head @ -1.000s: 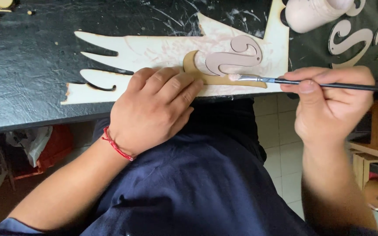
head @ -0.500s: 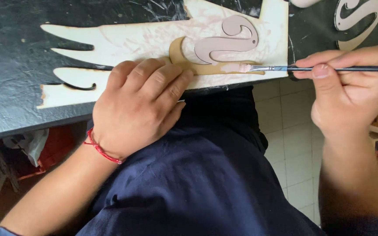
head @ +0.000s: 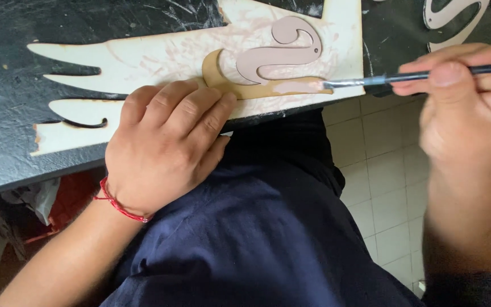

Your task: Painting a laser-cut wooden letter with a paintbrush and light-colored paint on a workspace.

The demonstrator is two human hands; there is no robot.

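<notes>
Left hand (head: 163, 150) flat, fingers spread open, pinning the wooden cutout (head: 200, 54) at the worktop's (head: 7, 165) near edge. Right hand (head: 464, 108) pinches a thin brush (head: 404, 77), tip on the tan crescent. Best results: short, light strokes inside the outline, cutout held firmly.

The light is soft and even daylight, with no hard shadows. The black table (head: 7, 113) shows a weak sheen on its rough surface. The pale wooden cut-out (head: 166, 54) is bright but not overexposed. The left hand (head: 166, 150) is sharp, while the right hand (head: 467, 108) and the paintbrush (head: 421, 75) are blurred by motion. The area under the table is dim.
</notes>
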